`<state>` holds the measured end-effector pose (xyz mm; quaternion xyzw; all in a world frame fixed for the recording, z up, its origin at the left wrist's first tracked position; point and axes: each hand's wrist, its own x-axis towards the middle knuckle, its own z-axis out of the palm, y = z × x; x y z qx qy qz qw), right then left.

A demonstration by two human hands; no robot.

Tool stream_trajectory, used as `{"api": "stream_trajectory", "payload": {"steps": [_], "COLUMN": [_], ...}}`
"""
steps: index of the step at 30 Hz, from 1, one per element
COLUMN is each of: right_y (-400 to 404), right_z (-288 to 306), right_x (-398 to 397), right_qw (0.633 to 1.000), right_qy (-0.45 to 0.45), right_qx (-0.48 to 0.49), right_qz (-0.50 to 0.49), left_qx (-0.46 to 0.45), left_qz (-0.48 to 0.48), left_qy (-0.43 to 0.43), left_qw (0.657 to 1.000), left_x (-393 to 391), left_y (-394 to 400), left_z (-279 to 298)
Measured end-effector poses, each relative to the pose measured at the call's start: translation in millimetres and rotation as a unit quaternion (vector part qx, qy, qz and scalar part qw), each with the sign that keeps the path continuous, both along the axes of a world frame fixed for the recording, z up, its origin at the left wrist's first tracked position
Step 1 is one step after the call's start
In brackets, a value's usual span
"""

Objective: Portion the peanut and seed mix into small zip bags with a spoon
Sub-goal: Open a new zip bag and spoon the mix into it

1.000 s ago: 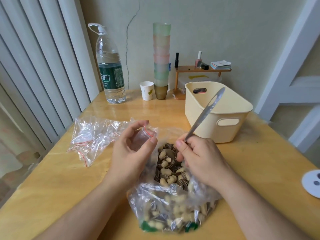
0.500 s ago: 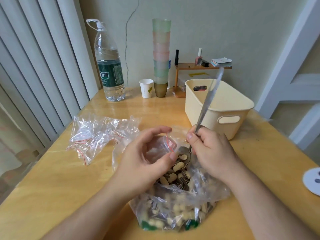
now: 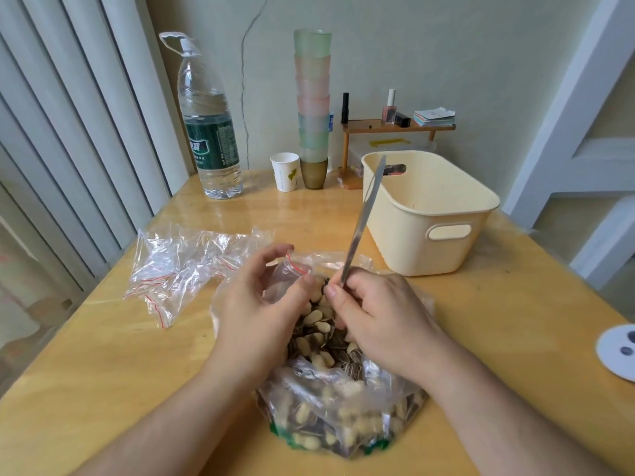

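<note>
L hand (image 3: 261, 304) holds a small zip bag (image 3: 292, 273) by its mouth, thumb & fingers (image 3: 275, 250) curled round the red-striped rim, right over the big open bag of peanut and seed mix (image 3: 330, 389) lying mid-tabletop (image 3: 103, 389) in front of the person. R hand (image 3: 374, 314) pinches the spoon (image 3: 362, 228) low on the handle, handle pointing up toward the cream bin (image 3: 429, 214); bowl end is hidden behind the hands, so can't tell if it's loaded. Handling, as I judge it: small bag is thin film, v. light, floppy, prob slippery, so the mouth likely won't stay open unaided; best grip looks like the stiffer zip strip, spread w/ 2 fingers. Mix is loose & rolls, so likely spills if the spoon tips. Spoon is rigid metal; a low pinch should give tip control. Big bag is soft but its own weight should keep it put. Spare empty zip bags (image 3: 185, 266) lie to the left on the tabletop.
</note>
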<state>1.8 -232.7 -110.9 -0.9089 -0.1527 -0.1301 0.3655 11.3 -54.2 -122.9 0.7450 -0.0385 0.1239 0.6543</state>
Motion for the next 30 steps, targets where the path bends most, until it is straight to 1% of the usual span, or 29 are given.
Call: {"api": "stream_trajectory", "payload": {"steps": [3, 6, 8, 12, 16, 19, 22, 30], "right_y": [-0.1, -4.0, -7.9, -16.6, -25.3, -33.5, -38.4, -41.4], "right_z": [-0.2, 1.0, 2.6, 5.6, 10.7, 14.1, 17.8, 28.5], "right_x": [1.7, 3.6, 5.1, 7.5, 8.1, 10.4, 11.3, 7.5], "right_qw": [1.0, 0.999, 0.997, 0.994, 0.989, 0.981, 0.972, 0.951], "right_qy": [0.016, 0.029, 0.031, 0.031, -0.001, -0.03, -0.048, -0.098], "right_qx": [-0.004, 0.02, 0.04, 0.085, 0.126, 0.167, 0.211, 0.281], "right_qz": [-0.015, -0.041, -0.055, -0.064, -0.078, -0.096, -0.096, -0.082], "left_qx": [-0.066, -0.071, -0.044, 0.06, 0.129, 0.176, 0.24, 0.238], "left_qz": [-0.055, -0.075, -0.078, -0.059, -0.037, -0.052, -0.057, -0.061], "left_qy": [-0.002, -0.006, -0.023, -0.07, -0.069, -0.076, -0.104, -0.128], "left_qw": [0.996, 0.995, 0.996, 0.994, 0.989, 0.98, 0.963, 0.961], "left_x": [-6.0, -7.8, -5.4, 1.7, 8.5, 10.1, 9.5, 12.7], "left_y": [-6.7, -6.6, -2.4, 15.3, 27.1, 29.9, 28.6, 18.1], "left_z": [2.4, 2.7, 4.3, 4.1, 4.3, 2.6, 1.9, -0.2]}}
